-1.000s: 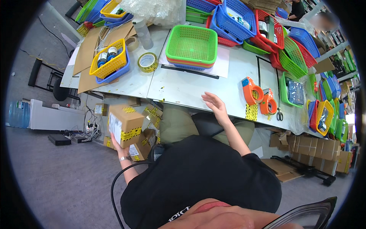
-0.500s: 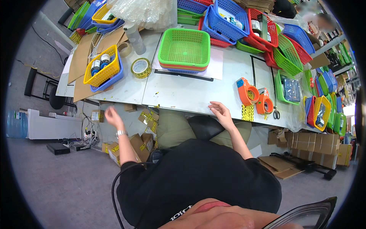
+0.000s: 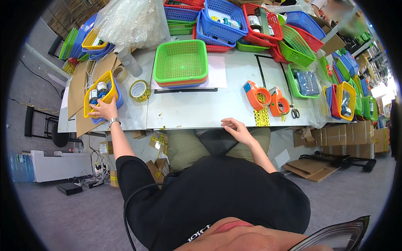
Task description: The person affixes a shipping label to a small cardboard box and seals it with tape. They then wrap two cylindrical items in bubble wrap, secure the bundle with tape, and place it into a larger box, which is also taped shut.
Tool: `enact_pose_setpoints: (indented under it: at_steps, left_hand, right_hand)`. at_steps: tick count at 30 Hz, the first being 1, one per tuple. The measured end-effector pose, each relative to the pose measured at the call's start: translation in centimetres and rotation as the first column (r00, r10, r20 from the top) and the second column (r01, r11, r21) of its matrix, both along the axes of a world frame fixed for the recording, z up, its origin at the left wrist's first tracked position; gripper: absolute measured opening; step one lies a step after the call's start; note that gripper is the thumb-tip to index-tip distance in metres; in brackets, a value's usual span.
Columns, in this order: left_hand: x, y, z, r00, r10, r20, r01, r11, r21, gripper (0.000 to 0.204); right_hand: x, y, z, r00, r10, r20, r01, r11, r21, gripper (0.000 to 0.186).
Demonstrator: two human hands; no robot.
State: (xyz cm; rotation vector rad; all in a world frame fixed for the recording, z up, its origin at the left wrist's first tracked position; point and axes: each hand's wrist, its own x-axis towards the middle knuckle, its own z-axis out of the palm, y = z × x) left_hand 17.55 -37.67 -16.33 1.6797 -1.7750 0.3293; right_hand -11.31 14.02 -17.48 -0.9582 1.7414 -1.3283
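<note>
At the left of the table, my left hand (image 3: 104,110) is on the near rim of a yellow plastic basket (image 3: 87,100), its fingers curled over the edge. Inside the basket lie dark bottles (image 3: 101,87) with blue and white parts. A blue basket (image 3: 119,98) sits directly beneath the yellow one. My right hand (image 3: 237,129) hovers by the table's front edge with fingers loosely stretched and nothing in them. Between my hands, farther back, stands a stack of baskets with a green one (image 3: 181,75) on top.
Yellow tape (image 3: 140,90) and a clear bottle (image 3: 129,62) stand near the yellow basket. Two orange tape dispensers (image 3: 256,95) and scissors (image 3: 295,111) lie at the right. Bubble wrap (image 3: 132,25) and several filled baskets (image 3: 224,19) line the back. Flat cardboard (image 3: 79,94) lies far left.
My left hand has moved forward from beside the table to the yellow basket's rim. My right hand stays near the table edge. The whole view has shifted somewhat.
</note>
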Motion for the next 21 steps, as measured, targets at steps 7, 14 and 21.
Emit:
enact_pose_setpoints:
  at_steps: [7,14,21]
  left_hand:
    - [1.9,3.6,3.2,0.931,-0.329,-0.157,0.289,0.929,-0.23,0.065]
    - [6.1,20.2,14.8,0.691,-0.717,-0.091,0.697,0.694,-0.182,0.049]
    - [3.8,27.0,18.4,0.191,-0.956,-0.221,0.981,0.196,-0.002,0.054]
  right_hand:
    - [-0.7,0.2,1.0,0.996,-0.019,-0.09,0.017,0.999,-0.029,0.03]
    - [-1.2,-1.4,4.8,0.986,-0.051,0.156,0.081,0.978,-0.192,0.031]
    - [-3.9,-8.2,10.5,0.925,0.205,0.32,-0.116,0.954,-0.275,0.07]
